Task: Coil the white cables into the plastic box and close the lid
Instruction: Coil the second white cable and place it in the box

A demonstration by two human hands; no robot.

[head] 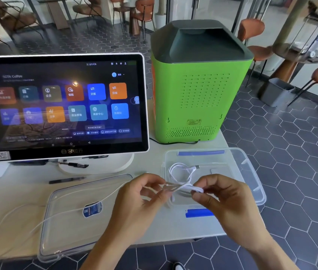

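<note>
A clear plastic box [251, 172] with blue latches stands open on the white table at the right. Over its near left part, my left hand [140, 199] and my right hand [218, 193] both pinch a folded bundle of white cable [185, 187]. A loop of that cable with its plug end [181, 169] hangs into the box. The clear lid [66, 230] lies flat on the table at the left, with a blue and white sticker on it. Another thin white cable [37, 207] runs across the lid and the table.
A touch-screen terminal [62, 106] stands at the back left, with two black pens [66, 180] in front of its base. A green and grey machine [197, 84] stands behind the box. The table's front edge is close to my arms; dark hexagon floor tiles lie beyond.
</note>
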